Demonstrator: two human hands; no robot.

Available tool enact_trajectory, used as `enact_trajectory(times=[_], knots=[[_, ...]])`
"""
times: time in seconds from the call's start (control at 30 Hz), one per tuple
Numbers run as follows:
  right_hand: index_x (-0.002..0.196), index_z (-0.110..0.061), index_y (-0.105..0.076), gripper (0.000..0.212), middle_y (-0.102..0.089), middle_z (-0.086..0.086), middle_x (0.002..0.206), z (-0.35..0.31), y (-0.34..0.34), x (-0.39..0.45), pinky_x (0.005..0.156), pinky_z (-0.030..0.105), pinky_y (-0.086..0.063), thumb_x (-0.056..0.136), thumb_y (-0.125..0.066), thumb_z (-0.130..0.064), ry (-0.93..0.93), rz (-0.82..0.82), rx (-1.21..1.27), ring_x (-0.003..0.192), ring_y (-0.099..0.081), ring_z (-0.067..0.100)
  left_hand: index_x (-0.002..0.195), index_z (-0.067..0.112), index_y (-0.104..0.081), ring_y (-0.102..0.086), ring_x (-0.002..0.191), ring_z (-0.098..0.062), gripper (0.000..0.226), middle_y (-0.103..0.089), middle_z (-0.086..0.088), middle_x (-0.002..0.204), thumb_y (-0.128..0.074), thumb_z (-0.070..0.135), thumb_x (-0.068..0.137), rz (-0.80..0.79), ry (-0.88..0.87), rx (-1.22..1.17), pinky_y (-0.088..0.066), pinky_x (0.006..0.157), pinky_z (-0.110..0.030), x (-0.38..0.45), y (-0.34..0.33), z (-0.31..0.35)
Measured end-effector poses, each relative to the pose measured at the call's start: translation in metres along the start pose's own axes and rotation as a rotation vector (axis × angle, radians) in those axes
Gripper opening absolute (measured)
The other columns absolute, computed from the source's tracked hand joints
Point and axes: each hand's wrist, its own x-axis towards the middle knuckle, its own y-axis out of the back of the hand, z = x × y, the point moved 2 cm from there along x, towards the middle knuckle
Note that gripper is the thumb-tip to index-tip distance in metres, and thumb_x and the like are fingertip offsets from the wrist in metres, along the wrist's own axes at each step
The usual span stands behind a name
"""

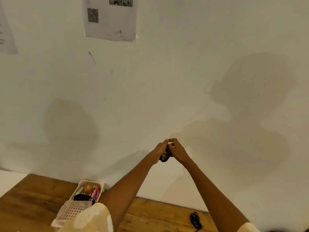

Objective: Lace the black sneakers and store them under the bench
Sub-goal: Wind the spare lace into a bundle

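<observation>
Low and right of the grip, on the table (150, 218): a spare lace (195, 221). Left of it, a basket (73, 211). Up front, left hand (161, 150) wrapped round a coiled black lace (165, 157), right hand (177, 150) pinching its top. Sneakers out of view. Likely uncoiling; next, free an end without knotting.

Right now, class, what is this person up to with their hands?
A person holds both arms out toward the wall. The left hand grips a small bundle of black lace, and the right hand pinches at its top, seemingly working it loose. A second black lace lies on the wooden table, near a white basket of small items. No sneakers are in view.
</observation>
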Motion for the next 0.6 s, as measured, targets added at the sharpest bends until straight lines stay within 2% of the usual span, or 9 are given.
enact_trajectory(times=[0.13,0.23,0.33,0.4,0.43,0.5,0.53,0.6], knots=[[0.120,-0.021,-0.056,0.025,-0.062,0.004,0.103,0.016,-0.031,-0.005,0.066,0.016,-0.052,0.100,-0.042,-0.023,-0.082,-0.029,0.239,0.090,-0.063,0.014,0.065,0.011,-0.044,-0.027,0.033,-0.010,0.052,-0.033,0.001,0.043,-0.027,0.042,0.102,0.079,0.067,-0.026,-0.025,0.038,-0.017,0.000,0.012,-0.026],[0.103,-0.009,-0.062,0.030,-0.064,0.004,0.087,0.029,-0.070,-0.007,0.078,0.028,-0.053,0.102,-0.038,-0.027,-0.161,-0.081,0.323,0.082,-0.062,0.018,0.065,0.009,-0.041,-0.033,0.041,-0.013,0.050,-0.037,-0.003,0.052,-0.030,0.042,0.102,0.241,0.098,-0.056,-0.030,0.040,-0.021,-0.001,0.023,-0.049],[0.100,-0.005,-0.060,0.038,-0.063,0.008,0.082,0.040,-0.117,-0.014,0.085,0.037,-0.052,0.102,-0.036,-0.034,-0.208,-0.163,0.408,0.081,-0.062,0.022,0.087,0.003,-0.052,-0.047,0.056,-0.017,0.045,-0.051,-0.009,0.070,-0.031,0.039,0.102,0.411,0.144,-0.142,-0.037,0.048,-0.023,-0.002,0.044,-0.082],[0.101,0.000,-0.059,0.039,-0.063,0.016,0.084,0.047,-0.151,-0.018,0.080,0.039,-0.053,0.103,-0.035,-0.031,-0.238,-0.231,0.436,0.079,-0.062,0.027,0.105,0.000,-0.055,-0.051,0.062,-0.019,0.042,-0.055,-0.013,0.087,-0.032,0.035,0.103,0.472,0.204,-0.195,-0.041,0.050,-0.025,-0.005,0.061,-0.109],[0.098,0.002,-0.060,0.039,-0.062,0.020,0.084,0.051,-0.167,-0.019,0.077,0.039,-0.052,0.103,-0.035,-0.028,-0.253,-0.264,0.431,0.078,-0.061,0.029,0.107,-0.001,-0.055,-0.051,0.062,-0.020,0.040,-0.055,-0.014,0.089,-0.033,0.032,0.103,0.493,0.227,-0.207,-0.045,0.051,-0.028,-0.008,0.070,-0.121],[0.093,0.004,-0.060,0.036,-0.063,0.027,0.087,0.060,-0.201,-0.020,0.072,0.035,-0.054,0.103,-0.037,-0.022,-0.305,-0.339,0.417,0.078,-0.062,0.030,0.098,0.000,-0.055,-0.055,0.068,-0.023,0.033,-0.057,-0.015,0.087,-0.036,0.026,0.101,0.552,0.265,-0.223,-0.054,0.065,-0.036,-0.012,0.091,-0.147],[0.093,0.005,-0.060,0.033,-0.063,0.028,0.091,0.063,-0.216,-0.021,0.070,0.032,-0.055,0.102,-0.040,-0.020,-0.331,-0.361,0.417,0.078,-0.063,0.029,0.092,0.002,-0.054,-0.055,0.070,-0.023,0.029,-0.057,-0.014,0.083,-0.037,0.024,0.100,0.577,0.283,-0.221,-0.055,0.070,-0.036,-0.015,0.103,-0.159],[0.090,0.003,-0.059,0.028,-0.064,0.025,0.091,0.072,-0.253,-0.024,0.075,0.036,-0.057,0.100,-0.046,-0.019,-0.406,-0.397,0.422,0.083,-0.065,0.030,0.088,0.006,-0.054,-0.055,0.072,-0.021,0.027,-0.057,-0.010,0.080,-0.039,0.025,0.098,0.629,0.331,-0.210,-0.053,0.066,-0.031,-0.021,0.131,-0.192]])
